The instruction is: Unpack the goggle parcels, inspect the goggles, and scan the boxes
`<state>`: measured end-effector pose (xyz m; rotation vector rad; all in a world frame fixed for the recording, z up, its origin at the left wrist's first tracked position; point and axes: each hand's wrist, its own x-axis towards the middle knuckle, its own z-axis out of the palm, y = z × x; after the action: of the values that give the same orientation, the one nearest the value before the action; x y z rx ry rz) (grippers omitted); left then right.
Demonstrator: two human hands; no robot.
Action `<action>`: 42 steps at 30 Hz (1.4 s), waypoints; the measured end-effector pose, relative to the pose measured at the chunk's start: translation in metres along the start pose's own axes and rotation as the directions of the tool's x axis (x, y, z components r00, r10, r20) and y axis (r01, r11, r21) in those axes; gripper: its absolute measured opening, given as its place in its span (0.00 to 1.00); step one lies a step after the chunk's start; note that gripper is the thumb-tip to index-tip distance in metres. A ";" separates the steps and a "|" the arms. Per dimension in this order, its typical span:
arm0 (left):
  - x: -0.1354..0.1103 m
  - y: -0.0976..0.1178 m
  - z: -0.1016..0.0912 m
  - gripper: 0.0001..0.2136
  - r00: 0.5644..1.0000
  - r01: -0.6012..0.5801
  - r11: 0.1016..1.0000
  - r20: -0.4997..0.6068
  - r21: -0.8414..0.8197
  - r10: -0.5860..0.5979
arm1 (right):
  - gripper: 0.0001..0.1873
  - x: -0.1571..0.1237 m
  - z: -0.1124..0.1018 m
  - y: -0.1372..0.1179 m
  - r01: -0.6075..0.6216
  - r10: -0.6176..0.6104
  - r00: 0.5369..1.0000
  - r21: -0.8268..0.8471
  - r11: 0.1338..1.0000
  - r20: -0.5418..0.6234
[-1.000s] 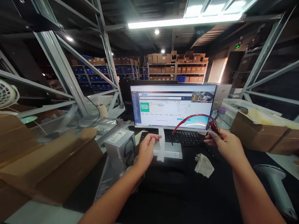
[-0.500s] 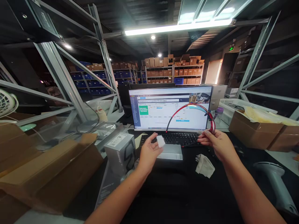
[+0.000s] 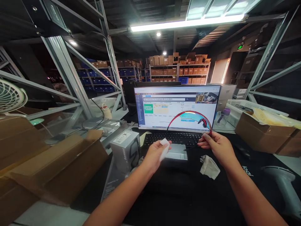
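My left hand is closed on a folded white wipe, held above the desk; whether it is paper or cloth I cannot tell. My right hand pinches one end of a red and black neckband headset. Its thin band arches up and left in front of the monitor, and a black ear piece hangs near my right fingers. Below and between the hands lies an open grey box tray. A crumpled grey cloth rests on the black desk mat below my right hand.
A keyboard lies before the lit monitor. Left stand a grey product box and an open carton. On the right are a mouse, a scanner and a carton of yellowish packets.
The white wipe has spread lower along my left fingers, which have closed on it more. The headset's arch has tilted and sits lower before the screen. The view has shifted slightly.
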<state>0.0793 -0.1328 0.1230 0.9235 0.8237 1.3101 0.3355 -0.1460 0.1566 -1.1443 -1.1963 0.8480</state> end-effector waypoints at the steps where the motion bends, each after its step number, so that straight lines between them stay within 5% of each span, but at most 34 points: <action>1: 0.000 0.000 -0.001 0.24 1.000 0.003 1.000 0.000 0.006 -0.003 | 0.32 -0.001 -0.001 0.000 0.008 -0.008 1.000 -0.014 1.000 -0.008; 8: -0.001 0.000 -0.004 0.36 0.996 -0.093 0.986 0.009 0.141 0.092 | 0.30 0.002 -0.009 0.003 0.029 -0.030 0.999 -0.052 0.998 -0.033; 17: -0.001 -0.005 -0.006 0.09 0.955 -0.295 0.882 0.072 0.368 0.289 | 0.32 0.003 -0.010 0.002 0.006 -0.007 0.999 -0.021 1.000 -0.033; 22: -0.003 -0.008 -0.009 0.13 0.915 -0.391 0.822 0.081 0.414 0.395 | 0.31 0.001 -0.010 0.001 0.001 -0.001 1.000 0.000 1.000 -0.023; 29: -0.004 -0.010 -0.011 0.34 0.909 -0.394 0.795 0.070 0.462 0.410 | 0.28 -0.005 -0.005 -0.005 -0.009 0.009 1.000 0.065 0.998 0.000; 35: -0.001 -0.013 -0.015 0.11 0.933 -0.340 0.804 0.071 0.487 0.352 | 0.26 -0.009 -0.003 -0.006 0.003 -0.004 1.000 0.043 0.999 0.018; 42: -0.005 -0.011 -0.011 0.08 0.920 -0.369 0.779 0.078 0.507 0.385 | 0.28 -0.010 -0.002 -0.009 0.003 -0.003 0.999 0.008 1.000 0.050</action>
<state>0.0731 -0.1371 0.1086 1.5653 1.0782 1.4759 0.3351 -0.1584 0.1627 -1.1202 -1.2342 0.8827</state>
